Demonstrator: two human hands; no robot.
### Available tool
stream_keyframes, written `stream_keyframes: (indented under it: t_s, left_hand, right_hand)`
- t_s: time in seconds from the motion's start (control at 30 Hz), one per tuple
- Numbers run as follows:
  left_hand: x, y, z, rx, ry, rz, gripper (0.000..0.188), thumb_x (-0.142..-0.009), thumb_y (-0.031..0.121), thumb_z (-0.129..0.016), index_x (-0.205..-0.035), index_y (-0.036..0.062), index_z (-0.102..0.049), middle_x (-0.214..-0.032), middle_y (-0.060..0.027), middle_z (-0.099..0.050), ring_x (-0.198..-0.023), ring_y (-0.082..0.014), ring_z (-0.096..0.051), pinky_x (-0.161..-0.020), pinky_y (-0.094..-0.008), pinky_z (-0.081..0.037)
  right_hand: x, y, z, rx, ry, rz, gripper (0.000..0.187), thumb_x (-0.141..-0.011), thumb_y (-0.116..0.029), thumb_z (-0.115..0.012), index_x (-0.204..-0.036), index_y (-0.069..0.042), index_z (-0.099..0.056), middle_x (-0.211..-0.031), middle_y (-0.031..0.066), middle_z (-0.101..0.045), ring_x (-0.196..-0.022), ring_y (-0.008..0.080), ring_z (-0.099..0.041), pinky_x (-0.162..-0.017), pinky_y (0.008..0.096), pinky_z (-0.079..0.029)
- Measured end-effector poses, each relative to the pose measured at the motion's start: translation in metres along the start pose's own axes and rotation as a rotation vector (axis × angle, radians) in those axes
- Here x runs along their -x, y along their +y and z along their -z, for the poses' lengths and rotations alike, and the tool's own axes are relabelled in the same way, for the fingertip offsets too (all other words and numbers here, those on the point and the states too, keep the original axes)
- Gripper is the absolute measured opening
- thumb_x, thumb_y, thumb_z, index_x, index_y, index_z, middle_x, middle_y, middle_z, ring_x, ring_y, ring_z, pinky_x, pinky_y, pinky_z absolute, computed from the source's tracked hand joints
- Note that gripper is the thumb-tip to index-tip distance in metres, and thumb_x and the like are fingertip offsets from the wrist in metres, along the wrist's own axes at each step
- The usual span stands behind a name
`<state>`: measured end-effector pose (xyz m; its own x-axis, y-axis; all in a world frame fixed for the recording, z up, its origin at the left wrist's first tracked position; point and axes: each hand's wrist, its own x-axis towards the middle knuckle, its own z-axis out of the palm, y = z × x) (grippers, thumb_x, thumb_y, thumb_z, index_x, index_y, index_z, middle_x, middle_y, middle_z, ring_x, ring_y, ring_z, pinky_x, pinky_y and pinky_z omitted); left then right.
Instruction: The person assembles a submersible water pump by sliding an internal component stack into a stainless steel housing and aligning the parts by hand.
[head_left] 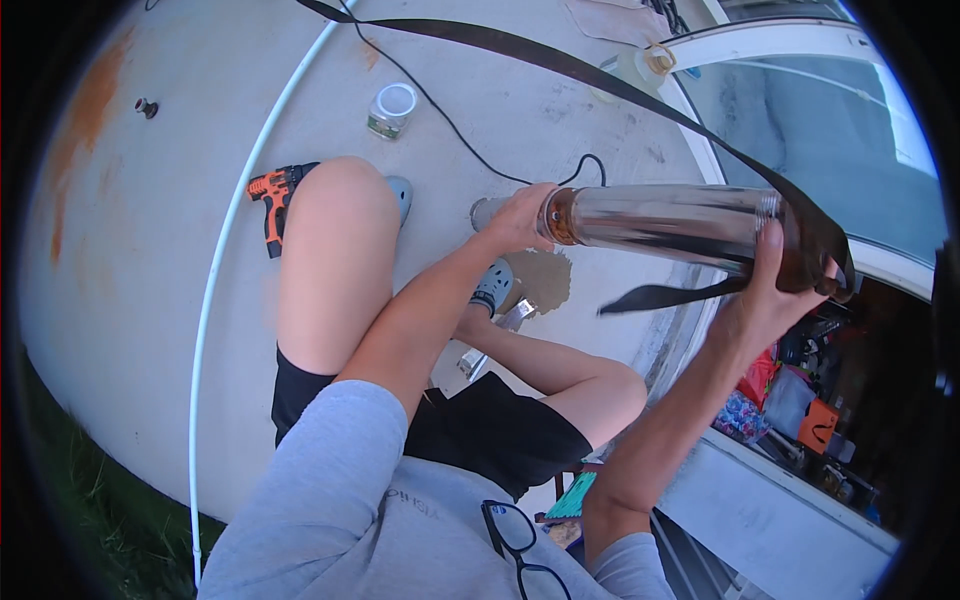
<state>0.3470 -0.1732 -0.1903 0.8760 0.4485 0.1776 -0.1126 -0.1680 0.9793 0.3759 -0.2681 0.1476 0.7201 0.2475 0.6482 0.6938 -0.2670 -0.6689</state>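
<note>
A long, shiny metal cylinder is held nearly level across my front by both hands. My left hand grips its left end, next to a brownish ring; the fingers are partly hidden. My right hand is wrapped round the right end, where a dark strap loops over it. One tail of the strap hangs loose beneath the cylinder, while the rest stretches away to the upper left. A thin black cable runs over the floor and curls behind the cylinder.
An orange-and-black cordless drill lies by my left knee, near a pale pipe. A clear jar stands farther off. Near my foot are a wet patch and a shiny metal piece. A white-framed window borders the right side.
</note>
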Motion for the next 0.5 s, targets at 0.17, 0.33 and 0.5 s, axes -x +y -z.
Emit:
stream_keyframes:
  t_s: [0.17,0.33,0.5]
  left_hand:
    - [-0.006,0.002,0.001,-0.074,-0.096,0.016,0.098,-0.053,0.015,-0.093,-0.139,0.0117,-0.045,-0.131,-0.0139,-0.055,-0.125,-0.0364,-0.05,-0.105,-0.0433,-0.043]
    - [0.004,-0.012,0.012,-0.049,-0.073,-0.009,0.105,-0.054,0.022,-0.093,-0.143,0.0086,-0.039,-0.134,-0.0162,-0.052,-0.128,-0.0378,-0.047,-0.108,-0.0443,-0.04]
    - [-0.001,0.007,-0.003,0.034,-0.017,-0.045,0.101,-0.055,0.026,-0.094,-0.139,0.0064,-0.042,-0.132,-0.0164,-0.054,-0.124,-0.0363,-0.05,-0.108,-0.0425,-0.04]
  right_hand:
    - [-0.05,0.039,0.091,-0.418,-0.59,-0.263,0.119,-0.061,-0.027,-0.093,-0.157,-0.02,-0.024,-0.159,0.017,-0.028,-0.149,0.0356,-0.026,-0.119,0.0522,-0.024]
    - [-0.079,0.052,0.035,-0.217,-0.658,-0.223,0.138,-0.052,-0.047,-0.096,-0.158,-0.012,-0.016,-0.159,0.0238,-0.027,-0.143,0.0398,-0.035,-0.117,0.0549,-0.029]
    - [-0.069,0.072,0.064,-0.249,-0.733,0.024,0.116,-0.065,-0.036,-0.092,-0.155,-0.009,-0.024,-0.15,0.0208,-0.042,-0.137,0.0341,-0.044,-0.114,0.0501,-0.037]
